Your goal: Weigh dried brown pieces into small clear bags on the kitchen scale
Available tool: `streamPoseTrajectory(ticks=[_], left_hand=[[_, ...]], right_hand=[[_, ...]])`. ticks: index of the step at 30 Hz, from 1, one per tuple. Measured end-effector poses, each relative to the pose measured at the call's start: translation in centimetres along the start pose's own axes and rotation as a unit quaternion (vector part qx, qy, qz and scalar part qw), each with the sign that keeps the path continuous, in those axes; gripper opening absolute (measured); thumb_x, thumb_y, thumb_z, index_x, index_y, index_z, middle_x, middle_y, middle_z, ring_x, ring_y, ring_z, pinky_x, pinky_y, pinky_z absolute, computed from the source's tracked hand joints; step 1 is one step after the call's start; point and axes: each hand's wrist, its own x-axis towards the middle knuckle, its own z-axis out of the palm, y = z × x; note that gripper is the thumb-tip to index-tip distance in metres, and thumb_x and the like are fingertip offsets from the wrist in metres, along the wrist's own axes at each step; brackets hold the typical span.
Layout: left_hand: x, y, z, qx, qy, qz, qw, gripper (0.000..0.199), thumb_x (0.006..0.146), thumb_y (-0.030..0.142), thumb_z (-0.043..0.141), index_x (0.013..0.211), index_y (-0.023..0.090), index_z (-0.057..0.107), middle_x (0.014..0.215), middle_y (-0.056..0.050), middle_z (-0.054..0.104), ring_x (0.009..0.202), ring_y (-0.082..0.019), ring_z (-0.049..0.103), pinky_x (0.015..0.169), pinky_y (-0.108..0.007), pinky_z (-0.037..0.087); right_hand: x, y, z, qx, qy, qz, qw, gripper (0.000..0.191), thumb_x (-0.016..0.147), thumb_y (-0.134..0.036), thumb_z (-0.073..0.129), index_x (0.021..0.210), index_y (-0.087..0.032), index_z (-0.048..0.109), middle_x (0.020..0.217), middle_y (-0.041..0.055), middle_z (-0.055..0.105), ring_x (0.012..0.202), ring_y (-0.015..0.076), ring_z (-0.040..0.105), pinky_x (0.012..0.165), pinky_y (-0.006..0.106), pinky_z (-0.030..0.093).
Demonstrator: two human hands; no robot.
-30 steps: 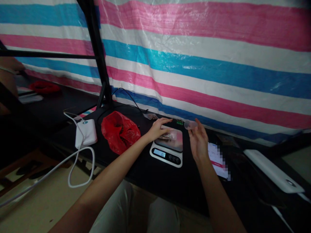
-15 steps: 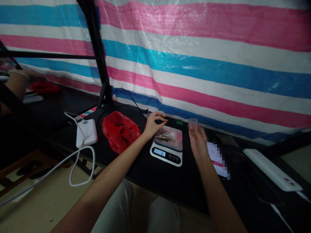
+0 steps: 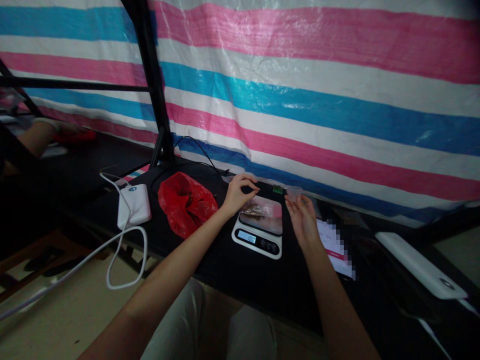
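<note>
A white kitchen scale [image 3: 275, 249] lies on the black table with a clear plastic bag [image 3: 258, 210] of brownish bits on its plate. Over the plate's back left corner, my left hand [image 3: 238, 194] is closed in a pinch, thumb and forefinger tips together. Whatever is between them is too small to make out. To the right of the scale, my right hand [image 3: 303, 219] grips a small clear plastic cup [image 3: 294, 192] by its side, raised off the table. A crumpled red plastic bag [image 3: 185, 205], its mouth gaping and dark stuff inside, sits left of the scale.
Small green batteries [image 3: 277, 189] stand behind the scale. A phone [image 3: 335, 248] with a lit screen lies beyond my right forearm, near a long white device [image 3: 420, 262]. A white power bank [image 3: 134, 205] with a looping cable is left. Another person's arm [image 3: 37, 136] shows far left.
My right hand has brought the plastic cup slightly left and down, closer to the scale. The digits on the scale's display have changed. My left hand keeps its pinch in nearly the same place.
</note>
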Motion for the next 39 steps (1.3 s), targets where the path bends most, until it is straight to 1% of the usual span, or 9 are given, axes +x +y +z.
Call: streamPoseTrajectory(ticks=[4, 6, 9, 11, 16, 20, 28, 35, 39], left_hand=[[0.0, 0.0, -0.1, 0.0, -0.001, 0.0, 1.0, 0.007, 0.068, 0.011, 0.067, 0.068, 0.018, 0.067, 0.089, -0.003, 0.065, 0.089, -0.016, 0.057, 0.086, -0.034, 0.041], [0.0, 0.1, -0.1, 0.001, -0.005, -0.004, 1.0, 0.007, 0.068, 0.011, 0.066, 0.068, 0.019, 0.067, 0.089, -0.003, 0.065, 0.089, -0.017, 0.057, 0.086, -0.034, 0.041], [0.0, 0.1, 0.0, 0.005, -0.01, -0.004, 1.0, 0.009, 0.068, 0.01, 0.066, 0.068, 0.019, 0.067, 0.089, -0.003, 0.064, 0.089, -0.017, 0.057, 0.086, -0.034, 0.041], [-0.1, 0.0, 0.0, 0.008, -0.011, -0.001, 1.0, 0.009, 0.068, 0.01, 0.065, 0.068, 0.019, 0.067, 0.089, -0.002, 0.064, 0.089, -0.016, 0.057, 0.086, -0.034, 0.041], [-0.1, 0.0, 0.1, 0.009, -0.011, 0.006, 1.0, 0.01, 0.068, 0.009, 0.065, 0.068, 0.019, 0.067, 0.088, -0.002, 0.065, 0.088, -0.016, 0.057, 0.085, -0.034, 0.04], [-0.1, 0.2, 0.1, 0.009, -0.023, 0.003, 1.0, 0.008, 0.068, 0.01, 0.066, 0.068, 0.019, 0.067, 0.087, -0.002, 0.065, 0.089, -0.016, 0.057, 0.085, -0.033, 0.041], [-0.1, 0.0, 0.0, 0.007, -0.011, 0.014, 1.0, 0.008, 0.069, 0.011, 0.066, 0.069, 0.019, 0.067, 0.086, -0.002, 0.065, 0.087, -0.016, 0.057, 0.084, -0.033, 0.04], [0.1, 0.4, -0.2, 0.02, -0.009, 0.016, 1.0, 0.006, 0.071, 0.013, 0.064, 0.07, 0.018, 0.065, 0.085, -0.002, 0.064, 0.087, -0.016, 0.056, 0.083, -0.032, 0.04], [0.0, 1.4, -1.1, 0.068, -0.049, 0.044, 0.995, 0.008, 0.074, 0.012, 0.06, 0.073, 0.019, 0.065, 0.088, -0.002, 0.063, 0.089, -0.017, 0.054, 0.083, -0.032, 0.04]], right_hand=[[-0.3, 0.0, 0.1, -0.021, -0.002, -0.001, 1.0, 0.057, 0.066, -0.036, 0.069, 0.117, -0.038, 0.043, 0.091, -0.0056, 0.062, 0.088, 0.0124, 0.062, 0.093, 0.039, 0.041], [-0.3, 0.1, 0.0, -0.074, 0.003, -0.012, 0.997, 0.059, 0.068, -0.037, 0.066, 0.122, -0.038, 0.042, 0.094, -0.0039, 0.061, 0.088, 0.0126, 0.061, 0.091, 0.039, 0.042], [-0.2, 0.7, -0.2, -0.152, 0.024, -0.039, 0.987, 0.048, 0.069, -0.041, 0.063, 0.114, -0.031, 0.05, 0.102, 0.0003, 0.058, 0.09, 0.0147, 0.059, 0.087, 0.038, 0.043], [-0.1, 0.9, -0.4, -0.155, 0.039, -0.053, 0.986, 0.046, 0.069, -0.042, 0.063, 0.11, -0.029, 0.05, 0.104, 0.0014, 0.057, 0.092, 0.0159, 0.059, 0.086, 0.037, 0.043], [0.3, 1.1, -0.7, -0.177, 0.088, -0.087, 0.976, 0.042, 0.066, -0.04, 0.064, 0.1, -0.024, 0.046, 0.098, 0.0017, 0.059, 0.093, 0.0169, 0.058, 0.087, 0.038, 0.041], [0.5, 1.3, -1.0, -0.247, 0.086, -0.116, 0.958, 0.036, 0.066, -0.038, 0.063, 0.093, -0.022, 0.045, 0.091, 0.002, 0.059, 0.089, 0.0174, 0.058, 0.087, 0.038, 0.041], [0.7, 1.9, -2.5, -0.378, 0.097, -0.115, 0.914, 0.033, 0.068, -0.036, 0.06, 0.095, -0.021, 0.048, 0.093, 0.006, 0.061, 0.088, 0.0216, 0.059, 0.085, 0.041, 0.041], [0.7, 1.9, -2.4, -0.407, 0.094, -0.113, 0.902, 0.056, 0.068, -0.038, 0.059, 0.117, -0.018, 0.041, 0.095, 0.009, 0.063, 0.087, 0.024, 0.06, 0.084, 0.043, 0.042], [0.7, 2.0, -2.2, -0.434, 0.086, -0.108, 0.89, 0.054, 0.067, -0.038, 0.058, 0.116, -0.017, 0.048, 0.096, 0.01, 0.063, 0.089, 0.025, 0.058, 0.085, 0.044, 0.04]])
